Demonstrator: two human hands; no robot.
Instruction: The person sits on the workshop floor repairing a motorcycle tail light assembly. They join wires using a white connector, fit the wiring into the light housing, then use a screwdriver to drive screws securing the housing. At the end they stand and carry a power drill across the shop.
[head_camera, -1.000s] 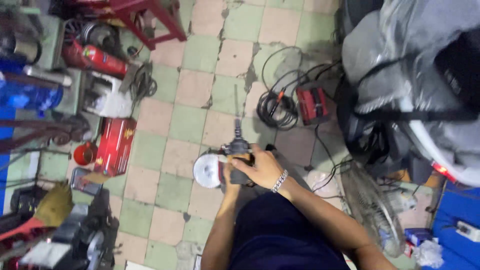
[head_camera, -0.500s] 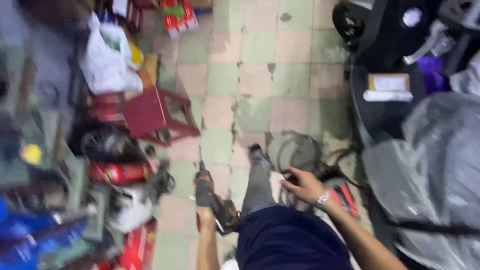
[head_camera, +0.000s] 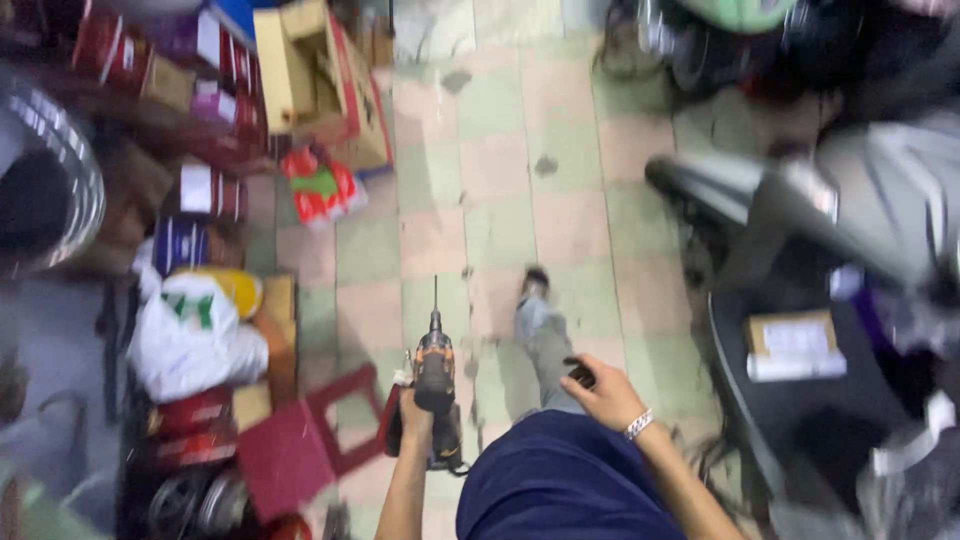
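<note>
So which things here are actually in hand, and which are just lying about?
In hand:
- power drill, gripped by the left hand
- small dark object, in the right hand; too blurred to identify

Lying about:
- red stool
- white plastic bag
- open cardboard box
- parked scooter

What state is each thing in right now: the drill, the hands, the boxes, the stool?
Drill: held up, bit pointing forward.
Left hand: closed on the drill's grip.
Right hand: holds a small dark thing, too blurred to name.
Cardboard box: open.
Red stool: tipped on its side.
White bag: full.
</note>
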